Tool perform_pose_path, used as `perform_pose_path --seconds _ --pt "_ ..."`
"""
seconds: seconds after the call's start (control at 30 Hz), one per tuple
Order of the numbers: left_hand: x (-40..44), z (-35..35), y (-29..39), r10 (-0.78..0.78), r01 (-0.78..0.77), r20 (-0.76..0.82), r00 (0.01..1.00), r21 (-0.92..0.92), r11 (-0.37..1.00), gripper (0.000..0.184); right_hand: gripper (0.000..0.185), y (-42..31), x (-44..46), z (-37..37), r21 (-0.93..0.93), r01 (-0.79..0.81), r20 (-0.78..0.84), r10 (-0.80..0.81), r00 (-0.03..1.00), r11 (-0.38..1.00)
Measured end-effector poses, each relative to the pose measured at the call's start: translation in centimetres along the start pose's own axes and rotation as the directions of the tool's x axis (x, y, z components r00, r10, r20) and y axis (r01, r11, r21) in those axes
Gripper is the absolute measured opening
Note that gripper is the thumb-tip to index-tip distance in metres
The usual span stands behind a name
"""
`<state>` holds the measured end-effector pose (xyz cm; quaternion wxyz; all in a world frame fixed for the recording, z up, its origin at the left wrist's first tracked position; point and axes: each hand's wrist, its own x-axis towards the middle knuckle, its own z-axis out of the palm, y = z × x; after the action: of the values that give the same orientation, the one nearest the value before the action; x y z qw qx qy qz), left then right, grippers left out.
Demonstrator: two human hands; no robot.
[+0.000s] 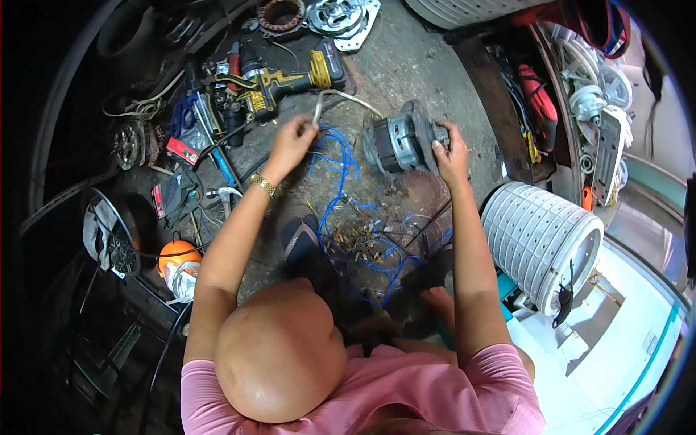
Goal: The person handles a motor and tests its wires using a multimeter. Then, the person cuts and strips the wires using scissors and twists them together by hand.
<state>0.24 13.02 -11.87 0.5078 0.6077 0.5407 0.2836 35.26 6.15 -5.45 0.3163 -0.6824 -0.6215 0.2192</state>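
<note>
An electric motor [395,143] with a dark round plate and a metal shaft end rests on or just above the floor; I cannot tell which. My right hand [451,154] grips it at the plate and shaft side, thumb in front. A whitish cable [349,96] arcs from the motor to my left hand [293,145], whose fingers are pinched around it. Blue wires [341,152] lie loose on the floor just right of my left hand and trail down between my feet. A yellow-and-black cordless drill [279,83] lies beyond that hand.
Pliers, a hammer [222,194] and small red boxes [181,151] lie at the left. Motor parts, including a copper-wound stator [280,14], sit at the top. A white perforated drum [540,239] lies at the right below a wooden box [487,87] holding tools. Debris [370,241] covers the floor near my feet.
</note>
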Motion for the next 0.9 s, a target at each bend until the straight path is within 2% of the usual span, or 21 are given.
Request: perform_pose_path --seconds 0.03,0.1,0.17,0.2,0.23,0.27,0.3,0.33,0.37,0.4,0.5,0.57,0.67,0.7,0.77,0.9 --pt "-0.6 0.1 0.8 -0.035 0.065 0.189 0.981 -0.152 0.986 0.019 0.046 -0.7 0.2 -0.1 -0.01 0.046 0.02 -0.046 0.999 0.999" --pt "-2.1 -0.6 2.9 -0.111 0.205 0.25 0.962 -0.388 0.899 0.018 0.049 -2.5 0.8 -0.6 -0.085 0.115 0.133 -0.103 0.986 0.99" --pt "-3.5 -3.2 6.6 -0.217 0.278 0.176 0.96 -0.526 0.804 0.019 0.05 -3.9 0.8 -0.8 -0.138 0.214 0.324 -0.16 0.932 0.967" --pt "-4.1 -5.3 7.8 -0.152 0.255 0.21 0.966 -0.67 0.697 0.019 0.051 -4.2 0.7 -0.9 -0.15 0.271 0.444 -0.18 0.878 0.951" --pt "-4.9 -7.0 9.9 -0.154 0.229 0.169 0.973 -0.7 0.676 0.021 0.053 -4.7 0.4 -0.5 -0.164 0.411 0.467 -0.297 0.833 0.897" --pt "-5.5 -8.0 11.3 -0.074 0.117 0.097 0.993 -0.59 0.799 0.023 0.056 -5.4 0.1 -0.3 -0.182 0.542 0.486 -0.404 0.775 0.82" --pt "-6.1 -8.8 12.7 0.019 0.001 0.039 0.999 -0.452 0.892 0.025 0.059 -6.8 -0.1 -0.4 -0.185 0.561 0.494 -0.417 0.763 0.807" --pt "-6.7 -9.1 13.8 0.055 -0.032 0.052 0.997 -0.371 0.928 0.025 0.062 -8.2 -0.1 -0.5 -0.197 0.576 0.497 -0.426 0.756 0.793" --pt "-7.4 -9.0 14.7 0.089 -0.065 0.072 0.993 -0.288 0.956 0.026 0.065 -10.0 -0.1 -0.5 -0.238 0.55 0.56 -0.349 0.751 0.801" --pt "-7.9 -8.6 15.4 0.087 -0.048 0.108 0.99 -0.326 0.944 0.026 0.068 -11.5 -0.2 -0.7 -0.288 0.518 0.613 -0.261 0.746 0.805" --pt "-9.6 -7.8 18.4 0.033 0.061 0.237 0.971 -0.379 0.923 0.027 0.07 -11.3 0.1 -0.3 -0.263 0.555 0.72 -0.222 0.657 0.789" --pt "-9.9 -7.6 18.0 0.142 -0.093 0.173 0.975 -0.267 0.959 0.027 0.068 -11.4 1.2 -1.3 -0.197 0.6 0.8 -0.226 0.555 0.776" --pt "-11.4 -9.8 18.0 0.169 -0.136 0.079 0.983 -0.312 0.94 0.027 0.064 -11.1 2.7 -3.2 -0.173 0.693 0.867 -0.226 0.444 0.7" --pt "-11.9 -10.6 17.3 0.079 -0.032 0.079 0.994 -0.476 0.879 0.026 0.063 -11.1 3.2 -3.8 -0.174 0.721 0.884 -0.217 0.415 0.671" --pt "-13.0 -11.4 15.1 -0.092 0.17 0.145 0.985 -0.744 0.646 0.025 0.061 -12.3 4.3 -4.5 -0.185 0.797 0.912 -0.201 0.357 0.575" --pt "-13.8 -9.8 12.4 -0.137 0.266 0.237 0.962 -0.929 0.259 0.023 0.058 -10.9 6.3 -3.8 -0.213 0.857 0.922 -0.194 0.336 0.469"
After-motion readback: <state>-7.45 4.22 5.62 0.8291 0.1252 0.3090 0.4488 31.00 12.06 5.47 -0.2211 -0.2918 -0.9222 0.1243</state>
